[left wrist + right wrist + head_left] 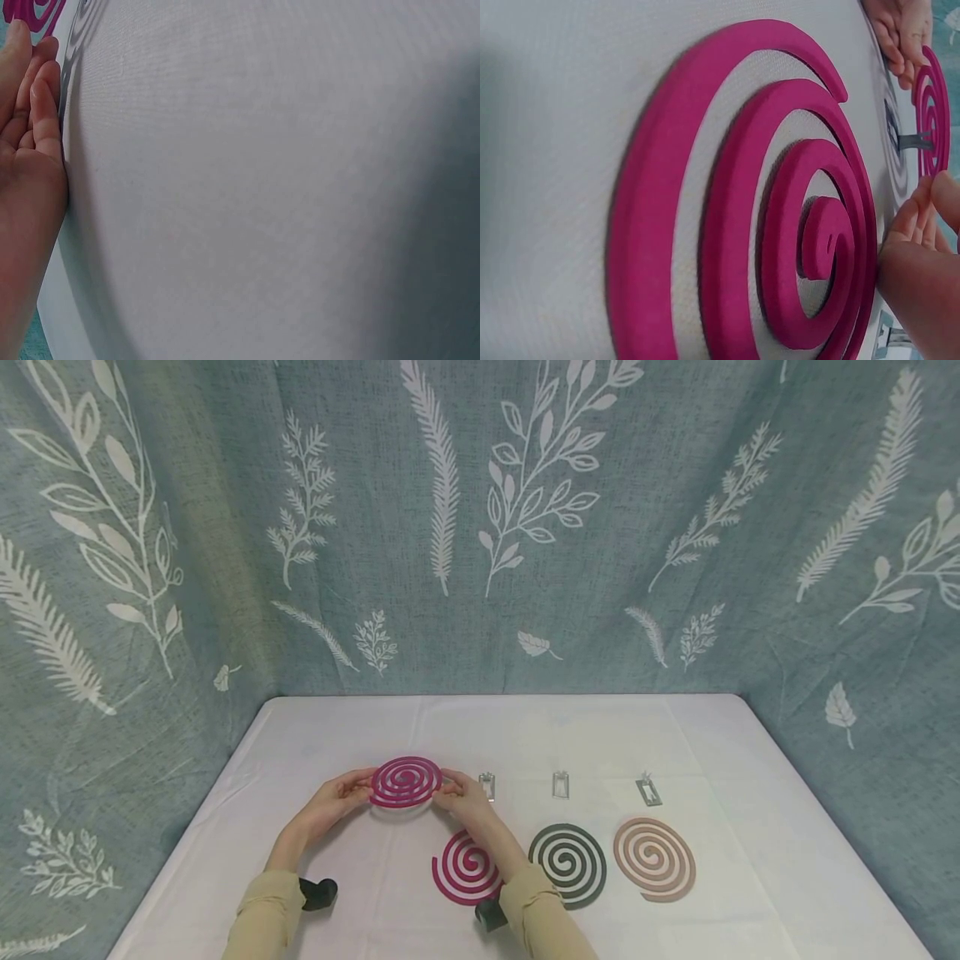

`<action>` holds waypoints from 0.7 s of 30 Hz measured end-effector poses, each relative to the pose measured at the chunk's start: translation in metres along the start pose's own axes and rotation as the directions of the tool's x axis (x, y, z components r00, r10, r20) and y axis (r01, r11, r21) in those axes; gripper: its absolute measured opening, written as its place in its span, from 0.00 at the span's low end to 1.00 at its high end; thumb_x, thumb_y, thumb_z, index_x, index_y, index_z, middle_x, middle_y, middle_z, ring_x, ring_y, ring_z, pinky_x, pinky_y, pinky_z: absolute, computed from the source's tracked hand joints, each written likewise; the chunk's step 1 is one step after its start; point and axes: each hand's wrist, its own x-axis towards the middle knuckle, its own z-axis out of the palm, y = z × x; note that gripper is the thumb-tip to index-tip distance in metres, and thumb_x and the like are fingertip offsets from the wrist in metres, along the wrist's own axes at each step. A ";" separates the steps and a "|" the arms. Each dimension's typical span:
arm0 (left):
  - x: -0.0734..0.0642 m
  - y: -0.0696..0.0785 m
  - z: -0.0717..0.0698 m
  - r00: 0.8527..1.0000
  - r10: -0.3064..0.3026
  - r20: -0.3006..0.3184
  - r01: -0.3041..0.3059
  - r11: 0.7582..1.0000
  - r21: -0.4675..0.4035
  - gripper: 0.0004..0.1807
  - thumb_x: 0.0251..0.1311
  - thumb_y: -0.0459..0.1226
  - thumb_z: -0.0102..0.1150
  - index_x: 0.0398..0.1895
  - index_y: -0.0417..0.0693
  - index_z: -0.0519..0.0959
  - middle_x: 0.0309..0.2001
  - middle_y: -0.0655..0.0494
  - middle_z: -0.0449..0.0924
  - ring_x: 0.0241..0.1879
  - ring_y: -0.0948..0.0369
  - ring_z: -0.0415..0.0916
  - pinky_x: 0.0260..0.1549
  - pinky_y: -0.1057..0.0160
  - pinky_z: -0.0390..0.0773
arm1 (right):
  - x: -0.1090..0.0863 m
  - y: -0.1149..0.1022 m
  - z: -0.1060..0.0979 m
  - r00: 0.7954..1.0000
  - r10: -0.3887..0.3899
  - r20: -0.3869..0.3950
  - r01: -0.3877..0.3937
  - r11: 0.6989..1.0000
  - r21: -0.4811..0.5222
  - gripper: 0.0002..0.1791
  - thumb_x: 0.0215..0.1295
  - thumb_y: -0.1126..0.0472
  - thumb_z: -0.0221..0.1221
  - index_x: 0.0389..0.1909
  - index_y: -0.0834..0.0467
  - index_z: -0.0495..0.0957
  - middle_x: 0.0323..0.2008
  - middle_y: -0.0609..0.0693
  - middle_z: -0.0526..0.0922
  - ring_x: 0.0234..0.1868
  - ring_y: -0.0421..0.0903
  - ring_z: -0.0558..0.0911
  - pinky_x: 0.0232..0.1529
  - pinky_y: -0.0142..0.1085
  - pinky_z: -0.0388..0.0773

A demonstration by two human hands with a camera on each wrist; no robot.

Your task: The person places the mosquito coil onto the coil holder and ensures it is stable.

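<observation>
Both hands hold a magenta mosquito coil (406,779) just above the left part of the table, lying nearly flat. My left hand (328,805) pinches its left edge between thumb and fingers. At the opposite edge, my right hand (468,802) pinches it the same way. A grey metal stand (911,141) shows under the coil in the right wrist view; whether they touch I cannot tell. A second magenta coil (472,860) lies on the table beneath my right forearm, which partly covers it. The left wrist view catches only a corner of the held coil (46,16).
To the right lie a dark green coil (566,862) and a tan coil (652,857). Behind the coils is a row of small metal stands (555,785). A white cloth covers the table (360,718); a patterned blue-green curtain (465,643) hangs behind and at both sides.
</observation>
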 end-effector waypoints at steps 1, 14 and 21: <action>0.000 0.000 0.000 1.000 -0.001 0.000 0.001 1.000 -0.002 0.30 0.66 0.41 0.54 0.66 0.33 0.62 0.56 0.38 0.71 0.45 0.73 0.70 0.44 0.80 0.72 | 0.000 0.000 0.000 1.000 0.003 0.002 -0.003 1.000 0.000 0.29 0.62 0.67 0.59 0.65 0.63 0.66 0.28 0.43 0.74 0.30 0.36 0.71 0.32 0.25 0.68; 0.000 0.001 0.000 1.000 -0.026 -0.016 0.026 1.000 0.002 0.31 0.65 0.42 0.54 0.66 0.35 0.63 0.55 0.40 0.72 0.46 0.69 0.70 0.44 0.80 0.72 | -0.002 -0.001 0.000 1.000 -0.003 0.008 0.003 1.000 -0.012 0.29 0.62 0.67 0.59 0.65 0.64 0.65 0.29 0.43 0.74 0.32 0.36 0.73 0.37 0.26 0.71; -0.002 0.003 0.001 0.999 -0.030 -0.017 0.030 1.000 0.003 0.29 0.66 0.41 0.54 0.66 0.35 0.63 0.55 0.41 0.72 0.45 0.71 0.71 0.44 0.79 0.72 | 0.000 0.000 -0.001 1.000 -0.001 0.022 0.001 1.000 0.007 0.28 0.62 0.69 0.58 0.64 0.64 0.66 0.28 0.43 0.74 0.32 0.36 0.73 0.36 0.25 0.70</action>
